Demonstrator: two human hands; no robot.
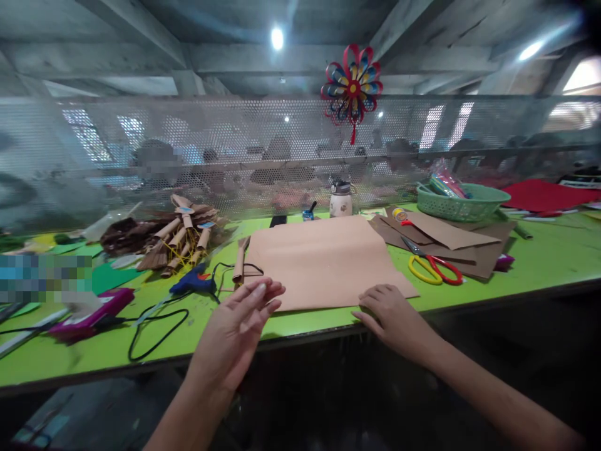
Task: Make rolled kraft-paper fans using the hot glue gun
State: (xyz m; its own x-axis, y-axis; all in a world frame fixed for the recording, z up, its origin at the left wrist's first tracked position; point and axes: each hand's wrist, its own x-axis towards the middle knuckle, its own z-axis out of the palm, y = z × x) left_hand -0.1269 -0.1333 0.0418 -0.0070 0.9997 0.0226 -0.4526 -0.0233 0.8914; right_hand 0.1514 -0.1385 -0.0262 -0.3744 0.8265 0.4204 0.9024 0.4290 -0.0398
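Observation:
A sheet of light brown kraft paper (pixel 323 260) lies on the green table in front of me. My right hand (pixel 385 313) rests on its near edge, fingers stretched out over the paper. My left hand (pixel 244 316) is raised by the sheet's near left corner, palm turned inward, with loosely bent fingers and nothing visible in them. Close to that hand, a small rolled paper tube (pixel 239 262) stands against the sheet's left side. A blue glue gun (pixel 192 280) with a black cord lies further left. Scissors (pixel 431 266) with one yellow and one red handle lie right of the sheet.
Bundled paper rolls (pixel 183 241) and a purple tool (pixel 94 316) with a cord are at left. Behind the sheet stands a bottle (pixel 341 200). On the right are darker brown sheets (pixel 498 247), a glue stick (pixel 400 216) and a green basket (pixel 462 203). A perforated screen (pixel 253 138) backs the table.

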